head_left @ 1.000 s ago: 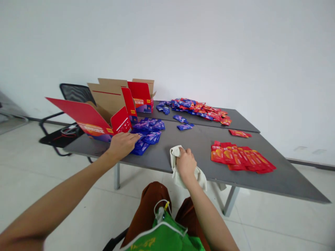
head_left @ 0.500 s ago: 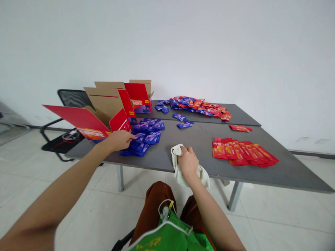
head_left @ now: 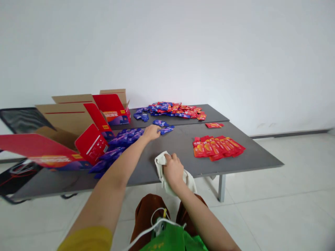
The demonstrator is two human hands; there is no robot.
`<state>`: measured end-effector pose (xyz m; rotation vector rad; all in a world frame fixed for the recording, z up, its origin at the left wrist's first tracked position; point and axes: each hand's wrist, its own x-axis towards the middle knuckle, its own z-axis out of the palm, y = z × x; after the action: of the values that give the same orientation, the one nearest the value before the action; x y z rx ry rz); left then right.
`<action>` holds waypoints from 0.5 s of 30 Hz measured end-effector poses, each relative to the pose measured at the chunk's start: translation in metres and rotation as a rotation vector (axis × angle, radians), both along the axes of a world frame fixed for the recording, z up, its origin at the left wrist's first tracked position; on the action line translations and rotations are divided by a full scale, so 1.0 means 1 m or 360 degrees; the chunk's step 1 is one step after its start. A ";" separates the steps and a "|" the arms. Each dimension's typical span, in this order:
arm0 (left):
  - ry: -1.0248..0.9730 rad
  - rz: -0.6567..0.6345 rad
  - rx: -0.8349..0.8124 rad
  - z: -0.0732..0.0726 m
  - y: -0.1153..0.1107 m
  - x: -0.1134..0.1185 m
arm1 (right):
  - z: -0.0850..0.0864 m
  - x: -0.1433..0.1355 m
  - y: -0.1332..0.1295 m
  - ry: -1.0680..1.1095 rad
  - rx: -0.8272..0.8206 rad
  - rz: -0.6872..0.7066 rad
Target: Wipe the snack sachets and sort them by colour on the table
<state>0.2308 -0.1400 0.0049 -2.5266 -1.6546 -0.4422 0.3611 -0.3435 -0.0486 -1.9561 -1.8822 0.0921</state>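
My left hand (head_left: 152, 132) reaches forward across the table, fingers closed at the near left end of a blue-purple pouch (head_left: 167, 130), which still lies on the tabletop. Its fingertips are partly hidden. Just behind lies another blue pouch (head_left: 160, 123). A pale cloth (head_left: 161, 161) is bunched under my right hand (head_left: 174, 170) at the table's front edge, its fingers wrapped over it and part of it hanging down. Overlapping blue pouches (head_left: 128, 136) lie in stacks left of my left forearm, which hides some of them.
Open red cartons (head_left: 90, 148) with raised flaps line the left side of the grey table (head_left: 180, 146). Red-orange pouches (head_left: 218, 147) overlap in a row at right, with a single red pouch (head_left: 214, 125) behind. A mixed heap of pouches (head_left: 178, 110) sits at the back.
My left hand has left the blue stacks and moved right and forward to the loose blue pouch. My right hand stays on the cloth. The view has turned right.
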 end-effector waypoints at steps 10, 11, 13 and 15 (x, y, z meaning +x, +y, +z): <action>-0.0265 0.0308 -0.0219 -0.046 0.002 0.061 | -0.004 0.003 0.003 0.0015 0.0024 -0.0027; -0.0283 0.0343 -0.0217 -0.044 -0.004 0.058 | -0.003 0.003 0.002 0.0004 0.0015 -0.0023; -0.0538 0.0403 -0.0305 -0.039 -0.020 0.050 | -0.001 0.003 0.000 -0.0012 -0.0005 -0.0008; -0.0978 0.0457 -0.0494 -0.037 -0.039 0.037 | 0.003 0.003 -0.004 -0.0006 -0.0005 0.0003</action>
<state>0.2681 -0.1793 -0.0322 -2.4282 -2.4214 -1.0883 0.3643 -0.3473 -0.0459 -1.9580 -1.8874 0.0915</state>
